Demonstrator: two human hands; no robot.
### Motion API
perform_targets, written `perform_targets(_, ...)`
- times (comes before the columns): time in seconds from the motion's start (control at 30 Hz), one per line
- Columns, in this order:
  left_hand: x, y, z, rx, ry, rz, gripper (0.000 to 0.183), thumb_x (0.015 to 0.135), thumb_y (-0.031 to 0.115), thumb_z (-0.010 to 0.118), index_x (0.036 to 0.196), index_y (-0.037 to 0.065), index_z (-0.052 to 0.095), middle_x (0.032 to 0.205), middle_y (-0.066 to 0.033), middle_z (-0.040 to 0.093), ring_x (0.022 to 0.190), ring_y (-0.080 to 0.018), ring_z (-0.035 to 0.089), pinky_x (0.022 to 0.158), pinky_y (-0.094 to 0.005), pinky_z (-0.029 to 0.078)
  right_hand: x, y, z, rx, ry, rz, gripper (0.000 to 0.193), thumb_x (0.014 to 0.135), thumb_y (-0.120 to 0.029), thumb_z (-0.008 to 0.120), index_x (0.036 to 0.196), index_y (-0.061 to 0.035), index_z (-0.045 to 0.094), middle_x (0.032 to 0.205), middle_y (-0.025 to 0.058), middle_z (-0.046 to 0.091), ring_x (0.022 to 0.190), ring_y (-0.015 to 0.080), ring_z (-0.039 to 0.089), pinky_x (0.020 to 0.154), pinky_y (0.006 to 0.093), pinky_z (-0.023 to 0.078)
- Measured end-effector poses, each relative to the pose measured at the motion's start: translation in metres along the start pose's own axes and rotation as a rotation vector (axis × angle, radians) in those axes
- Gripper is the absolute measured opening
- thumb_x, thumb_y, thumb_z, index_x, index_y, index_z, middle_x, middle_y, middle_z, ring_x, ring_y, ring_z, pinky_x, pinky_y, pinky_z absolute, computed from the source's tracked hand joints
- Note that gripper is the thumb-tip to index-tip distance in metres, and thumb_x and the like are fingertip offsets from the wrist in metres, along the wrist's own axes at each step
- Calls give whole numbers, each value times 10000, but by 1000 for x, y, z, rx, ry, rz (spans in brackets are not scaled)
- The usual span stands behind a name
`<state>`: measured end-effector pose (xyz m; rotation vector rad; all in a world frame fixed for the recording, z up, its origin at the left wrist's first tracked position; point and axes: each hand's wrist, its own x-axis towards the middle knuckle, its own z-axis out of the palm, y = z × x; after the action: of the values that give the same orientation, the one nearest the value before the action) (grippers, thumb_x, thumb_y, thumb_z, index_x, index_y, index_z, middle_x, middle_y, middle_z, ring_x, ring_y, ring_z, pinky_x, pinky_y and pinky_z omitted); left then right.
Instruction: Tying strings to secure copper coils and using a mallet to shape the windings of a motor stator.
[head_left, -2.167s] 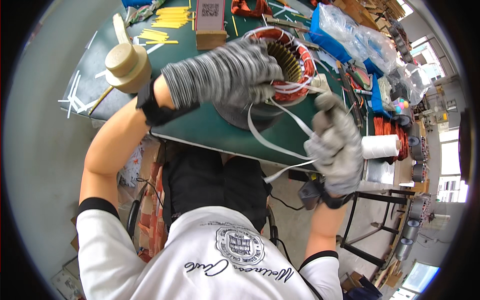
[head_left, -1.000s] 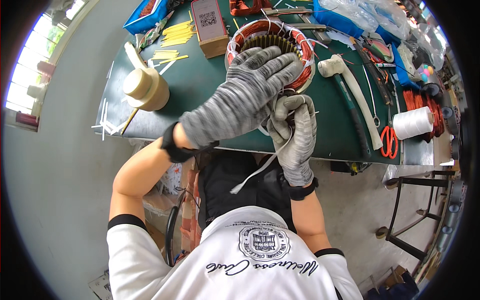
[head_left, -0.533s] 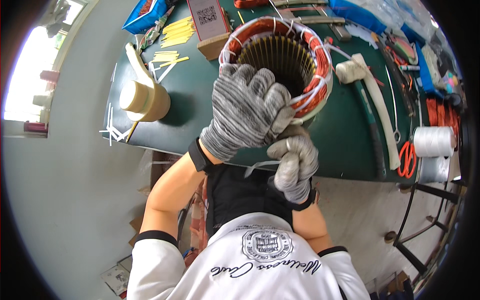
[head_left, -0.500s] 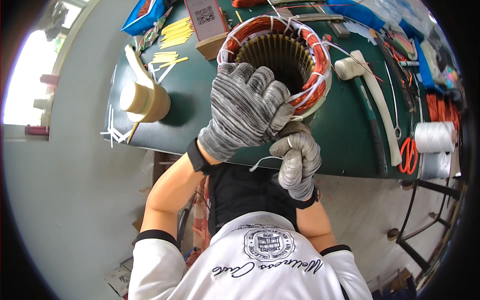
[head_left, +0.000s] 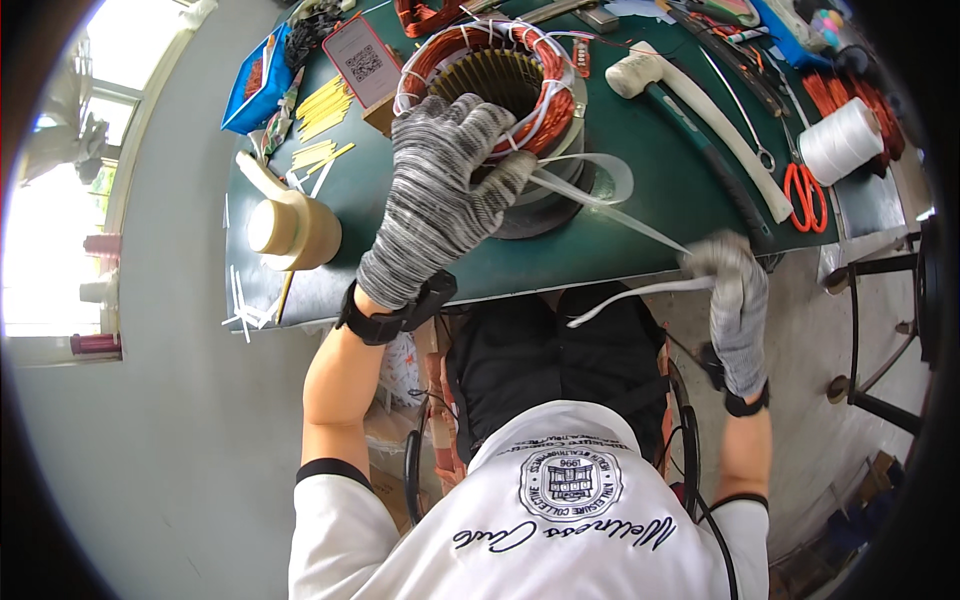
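A round motor stator (head_left: pixel 490 90) with orange copper windings stands on the green workbench (head_left: pixel 640 200). My left hand (head_left: pixel 440 200), in a grey knitted glove, rests flat on the stator's near rim, pressing on the windings. My right hand (head_left: pixel 730 290), also gloved, is out to the right past the bench's front edge, closed around a white flat tape (head_left: pixel 610 205). The tape runs taut from the stator to that hand, and its loose end hangs toward my lap.
A roll of tan tape (head_left: pixel 295 228) sits at the bench's left. A white-headed mallet (head_left: pixel 700 110), red-handled scissors (head_left: pixel 805 190) and a spool of white cord (head_left: pixel 845 140) lie to the right. Yellow strips (head_left: pixel 325 100) and a blue box (head_left: pixel 255 85) are at the back left.
My right hand has pulled away from the stator to the right, drawing the white tape out tight. My left hand has stayed on the windings.
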<state>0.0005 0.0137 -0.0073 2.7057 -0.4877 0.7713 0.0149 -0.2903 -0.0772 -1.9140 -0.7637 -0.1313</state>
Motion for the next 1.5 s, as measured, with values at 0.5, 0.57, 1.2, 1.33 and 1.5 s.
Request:
perform_targets(0.5, -1, -10, -7, -150, 16, 76, 447, 714, 161, 699, 1139, 69, 594, 872, -111, 566, 870, -319, 498, 841, -423, 372, 124, -17, 54, 311, 65, 34, 724, 666, -240, 729, 1287, -36, 416, 975, 16, 535, 738, 97, 454, 664, 246, 431)
perform_targets(0.57, 2, -10, -13, -190, 62, 81, 492, 717, 162, 695, 1188, 82, 579, 866, -107, 566, 862, -314, 496, 848, -424, 366, 191, -22, 70, 103, 143, -144, 679, 666, -326, 745, 1224, -36, 492, 939, 41, 565, 780, 124, 504, 707, 279, 445)
perform_targets(1.2, 2, -20, -18, 35, -120, 84, 452, 675, 250, 736, 1073, 69, 619, 967, -123, 611, 1045, -356, 502, 987, -468, 322, 80, -50, 51, -156, 112, -169, 154, 788, 10, 586, 924, -51, 621, 894, 76, 572, 835, 213, 551, 788, 323, 450)
perform_targets(1.33, 4, -20, -17, -74, -152, 47, 371, 671, 280, 752, 952, 62, 645, 876, -101, 598, 1022, -348, 501, 981, -466, 325, 75, -54, 68, -44, 210, -33, 217, 731, 26, 674, 897, -70, 572, 907, 71, 556, 683, 119, 536, 581, 240, 462)
perform_targets(1.5, -2, -21, -11, -175, 6, 51, 581, 603, 275, 807, 1085, 56, 567, 819, -127, 577, 837, -335, 560, 937, -468, 378, 78, -52, 91, -153, 276, -97, 281, 736, 31, 667, 979, -63, 561, 915, 93, 564, 701, 171, 551, 584, 268, 460)
